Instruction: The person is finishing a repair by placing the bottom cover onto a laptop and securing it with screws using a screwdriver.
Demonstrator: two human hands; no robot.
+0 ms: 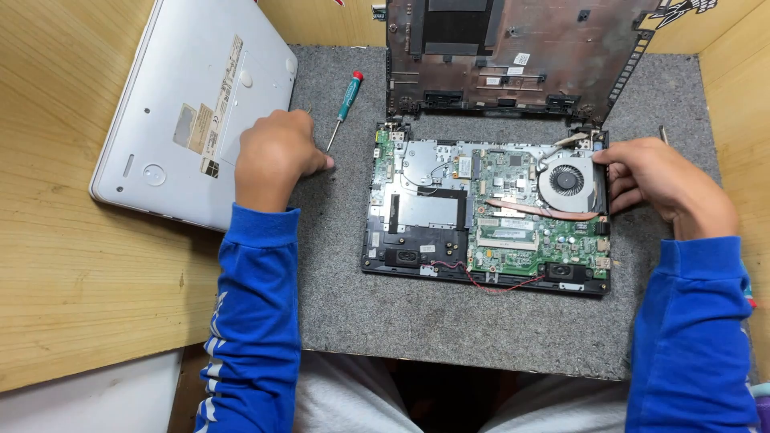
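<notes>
From the head camera, looking down, the opened black laptop base with its green circuit board bared (485,216) lies flat on the grey felt work mat (449,321), between the two hands and nearer the right one. The right hand (662,180) rests against the base's right edge, its fingers curled and their tips touching the black rim just beside the round grey cooling fan (568,181); whether they pinch the rim or only steady it I cannot tell. The left hand (273,156) sits well to the left of the base, closed into a loose fist on the mat, fingertips pressed down; if something small lies under them, it is hidden. Just beyond its knuckles lies a thin screwdriver with a teal handle and red cap (345,106), close but not gripped. To the outer side of that hand, a closed white laptop turned underside up (192,104) lies on the pale wooden table (72,265). Beyond both hands, a dark brown detached bottom cover (513,56) leans at the mat's far end. I judge the open base stiff but delicate: fairly light, with a copper heat pipe (541,211), fan blades and a loose red wire (489,285) that would suffer from a careless touch. The plastic rim, where the right fingertips already are, looks the safest place to take hold, with the board left untouched.
</notes>
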